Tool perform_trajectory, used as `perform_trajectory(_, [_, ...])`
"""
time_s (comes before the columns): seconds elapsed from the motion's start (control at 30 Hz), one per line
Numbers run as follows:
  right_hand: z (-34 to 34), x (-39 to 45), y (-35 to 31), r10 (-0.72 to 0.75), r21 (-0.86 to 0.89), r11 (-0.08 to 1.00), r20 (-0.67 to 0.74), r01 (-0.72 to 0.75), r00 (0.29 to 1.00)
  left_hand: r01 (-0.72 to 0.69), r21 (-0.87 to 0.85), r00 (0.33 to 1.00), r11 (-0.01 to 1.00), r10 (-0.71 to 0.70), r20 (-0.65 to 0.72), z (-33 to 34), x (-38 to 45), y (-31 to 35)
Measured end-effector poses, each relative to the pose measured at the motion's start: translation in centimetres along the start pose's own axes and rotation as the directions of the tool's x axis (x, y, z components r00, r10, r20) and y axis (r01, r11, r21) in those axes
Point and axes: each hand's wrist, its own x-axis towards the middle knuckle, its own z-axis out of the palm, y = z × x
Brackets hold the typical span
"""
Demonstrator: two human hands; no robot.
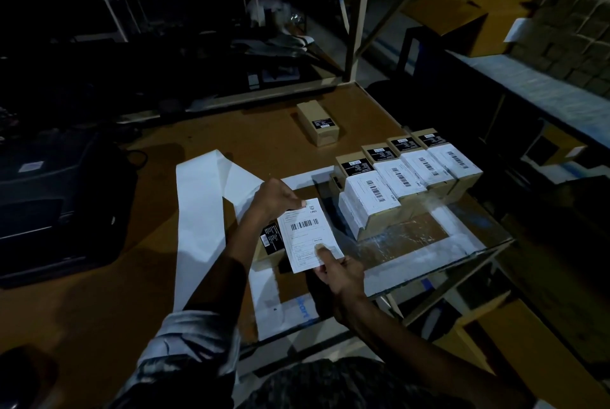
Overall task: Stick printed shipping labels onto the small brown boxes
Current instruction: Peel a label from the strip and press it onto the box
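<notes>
The shipping label (309,234) was a thin white sheet with a barcode, and it looked feather-light and floppy, likely to curl or stick to itself once its adhesive side was bare, so holding it by opposite corners and keeping it taut seemed the sound way to handle it. It hung just above a small brown box (271,243) with a black panel, which sat on the bench (99,293) partly hidden beneath the sheet; whether the label already touched the box could not be told. The left hand (275,197) pinched the label's far upper corner between thumb and curled fingers, while the right hand (340,271) pinched the near lower corner, its thumb lying flat on the printed face and the other fingers tucked under. The box itself looked like stiff, light cardboard, easy to press on without crushing. To the right, a row of labelled boxes (409,174) stood side by side touching one another, and one unlabelled box (317,124) lay apart farther back on the bench. A long strip of white backing paper (201,210) trailed across the bench to the left of the hands
</notes>
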Motion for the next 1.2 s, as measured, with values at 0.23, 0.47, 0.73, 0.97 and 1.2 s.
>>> perform_trajectory(0.23, [-0.1, 0.3, 0.2, -0.026, -0.034, 0.999, -0.015, 0.026, 1.0, 0.005, 0.04, 1.0, 0.999, -0.004, -0.017, 0.2, 0.1, -0.1])
perform_trajectory(0.47, [-0.1, 0.3, 0.0, -0.002, -0.016, 1.0, -0.01, 0.002, 1.0, 0.008, 0.1, 0.999, 0.995, -0.004, -0.035, 0.5, 0.0, -0.1])
perform_trajectory(0.73, [-0.2, 0.9, 0.4, -0.003, -0.054, 0.999, -0.029, 0.001, 1.0, -0.014, 0.058, 1.0, 0.998, 0.015, -0.006, 0.4, 0.0, -0.3])
perform_trajectory(0.97, [-0.3, 1.1, 0.6, 0.004, -0.08, 0.997, -0.035, -0.007, 0.999, -0.029, 0.031, 0.999, 0.999, 0.028, 0.039, 0.2, -0.4, -0.3])
perform_trajectory(1.2, [-0.3, 0.9, 0.3, 0.011, -0.089, 0.996, -0.019, -0.013, 1.0, -0.059, 0.099, 0.998, 0.993, 0.063, -0.029, 0.9, -0.9, -1.2])
